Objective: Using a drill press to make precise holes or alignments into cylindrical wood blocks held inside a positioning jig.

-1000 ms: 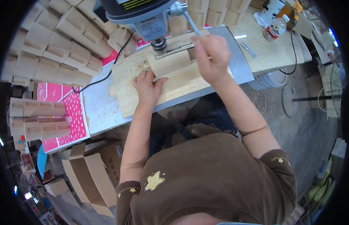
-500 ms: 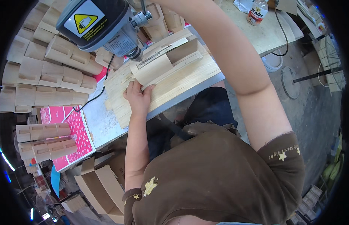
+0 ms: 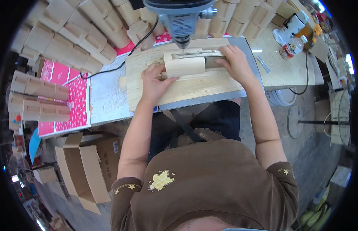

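Note:
A pale rounded wooden piece (image 3: 184,68) with a recess in its top lies on a flat wooden board (image 3: 148,98). My left hand (image 3: 155,82) is at its left end, fingers curled against the end and thumb along the near side. My right hand (image 3: 238,64) grips the right end of a narrow metal-looking strip (image 3: 198,54), which reaches over the top of the piece. Just above the recess hangs the chuck (image 3: 182,41) of a drill press (image 3: 179,24), a thin bit pointing down. What my right fingertips press underneath is hidden.
Stacks of similar wooden pieces (image 3: 67,34) line the back and left of the bench. A black cable (image 3: 117,69) crosses the left side. A bottle (image 3: 293,47) and a small blue-grey strip (image 3: 263,64) are on the right; an open cardboard box (image 3: 86,169) stands below left.
My right arm has come down from high beside the drill head, and that hand now grips the strip. The view has turned and shifted; my left hand stays at the wooden piece's end.

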Available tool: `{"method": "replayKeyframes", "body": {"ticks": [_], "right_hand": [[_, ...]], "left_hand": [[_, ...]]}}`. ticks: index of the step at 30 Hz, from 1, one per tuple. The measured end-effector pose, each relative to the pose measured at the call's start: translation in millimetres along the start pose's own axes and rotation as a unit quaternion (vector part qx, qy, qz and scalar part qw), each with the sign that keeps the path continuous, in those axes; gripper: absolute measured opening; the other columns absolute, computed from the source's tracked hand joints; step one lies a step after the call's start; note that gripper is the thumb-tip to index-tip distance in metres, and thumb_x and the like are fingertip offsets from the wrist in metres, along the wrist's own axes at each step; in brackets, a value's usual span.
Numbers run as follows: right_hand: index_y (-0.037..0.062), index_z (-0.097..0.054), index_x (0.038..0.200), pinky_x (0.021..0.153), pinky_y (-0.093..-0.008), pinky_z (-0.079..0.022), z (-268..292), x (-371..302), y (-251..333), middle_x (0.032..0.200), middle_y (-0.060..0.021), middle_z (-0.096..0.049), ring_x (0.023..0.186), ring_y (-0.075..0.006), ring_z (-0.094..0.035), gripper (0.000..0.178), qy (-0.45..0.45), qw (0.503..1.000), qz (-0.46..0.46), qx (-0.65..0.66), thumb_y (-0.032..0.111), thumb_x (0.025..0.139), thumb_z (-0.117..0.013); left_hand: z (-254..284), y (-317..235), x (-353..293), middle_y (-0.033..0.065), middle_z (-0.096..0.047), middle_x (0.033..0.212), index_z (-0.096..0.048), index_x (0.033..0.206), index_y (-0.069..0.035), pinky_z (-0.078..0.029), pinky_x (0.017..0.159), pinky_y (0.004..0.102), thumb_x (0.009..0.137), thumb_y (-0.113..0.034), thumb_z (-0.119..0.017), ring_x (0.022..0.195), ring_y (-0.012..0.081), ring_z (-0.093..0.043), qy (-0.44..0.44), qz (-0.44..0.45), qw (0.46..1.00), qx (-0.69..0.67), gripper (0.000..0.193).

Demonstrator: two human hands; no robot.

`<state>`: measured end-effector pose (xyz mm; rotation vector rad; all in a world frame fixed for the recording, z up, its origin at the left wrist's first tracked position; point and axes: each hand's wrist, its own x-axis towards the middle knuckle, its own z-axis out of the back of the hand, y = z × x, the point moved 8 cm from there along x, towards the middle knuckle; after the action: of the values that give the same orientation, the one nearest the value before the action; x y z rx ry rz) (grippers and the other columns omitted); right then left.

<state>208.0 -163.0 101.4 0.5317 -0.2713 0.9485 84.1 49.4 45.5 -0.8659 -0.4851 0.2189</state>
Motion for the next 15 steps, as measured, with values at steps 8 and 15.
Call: {"method": "replayKeyframes", "body": {"ticks": [8, 15], "right_hand": [[0.0052, -0.057, 0.094, 0.074, -0.0390, -0.040, 8.2, -20.2, 17.7, 0.086, -0.0084, -0.056, 0.086, -0.0295, -0.051, 0.026, 0.048, 0.998, -0.005, 0.031, 0.013, 0.071, -0.068], [0.0034, -0.058, 0.096, 0.078, -0.0380, -0.041, 4.3, -23.9, 49.6, 0.090, -0.0094, -0.056, 0.089, -0.0293, -0.050, 0.029, 0.050, 0.998, 0.005, 0.038, 0.013, 0.070, -0.069]], "left_hand": [[110.4, 42.9, -66.6, 0.0015, -0.057, 0.067, -0.060, 0.069, -0.003, -0.042, 0.056, 0.0218, 0.069, -0.014, -0.077, 0.058, 0.0073, -0.051, -0.074, 0.184, 0.938, -0.284, 0.020], [91.3, 33.0, -80.3, 0.0007, -0.050, 0.052, -0.059, 0.066, -0.002, -0.031, 0.037, 0.0200, 0.076, -0.025, -0.072, 0.038, 0.0055, -0.040, -0.092, 0.353, 0.880, -0.303, 0.029]]}}
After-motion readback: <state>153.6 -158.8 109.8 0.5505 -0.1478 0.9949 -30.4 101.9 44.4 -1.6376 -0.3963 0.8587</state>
